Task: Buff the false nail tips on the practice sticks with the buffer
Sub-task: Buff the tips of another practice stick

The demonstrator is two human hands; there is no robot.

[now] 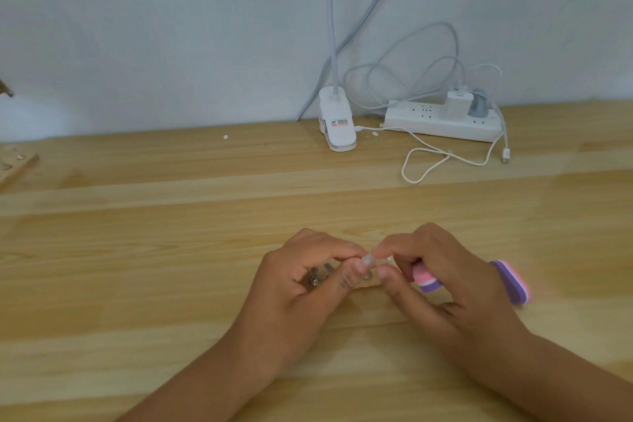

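The left hand (pixel 301 281) grips the clear plastic practice sticks (pixel 317 279) over the wooden table (pixel 171 216) while the right hand (pixel 442 267), pink-and-purple foam buffer block (pixel 513 281) tucked under curled fingers, pinches a clear false nail tip (pixel 368 261), likely positioning it before the buffer must swing onto it.

My buffer (pixel 425 279) is banded pink, white and purple, the nail tip (pixel 368 261) clear, the table (pixel 171 216) pale streaky pine, the power strip (pixel 442 125) white.
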